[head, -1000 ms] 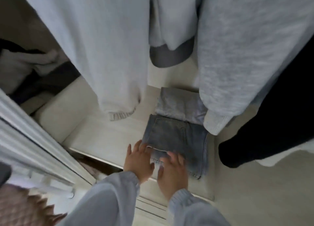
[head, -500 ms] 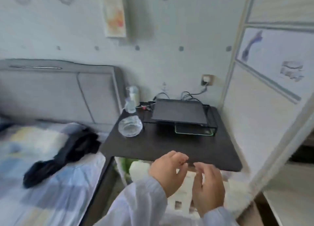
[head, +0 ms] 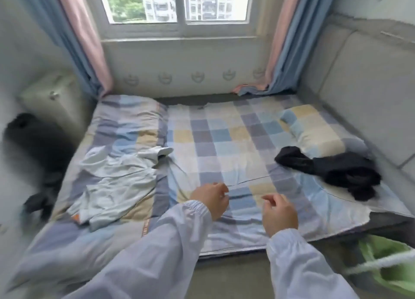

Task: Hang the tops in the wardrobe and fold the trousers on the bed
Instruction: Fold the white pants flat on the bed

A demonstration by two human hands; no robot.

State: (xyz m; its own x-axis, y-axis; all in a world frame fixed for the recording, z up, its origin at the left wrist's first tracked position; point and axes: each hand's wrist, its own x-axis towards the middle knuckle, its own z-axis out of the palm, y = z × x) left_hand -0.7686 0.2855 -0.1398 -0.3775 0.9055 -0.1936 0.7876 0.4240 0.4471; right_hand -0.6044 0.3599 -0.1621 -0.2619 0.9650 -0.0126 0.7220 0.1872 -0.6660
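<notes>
While two hands point(head: 244, 205) hover, two garments point(head: 332, 170)

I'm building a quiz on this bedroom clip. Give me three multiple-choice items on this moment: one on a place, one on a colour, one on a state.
1. Where does the black garment lie?
A. beside the pillow
B. on the windowsill
C. on the floor

2. What colour is the crumpled garment on the folded duvet?
A. red
B. white
C. black

3. What do the left hand and right hand hold?
A. a hanger
B. jeans
C. nothing

Answers: 1 A, it rests near the pillow, on the bed's right; 2 B, pale cloth; 3 C, both hover empty, fingers loosely curled.
</notes>
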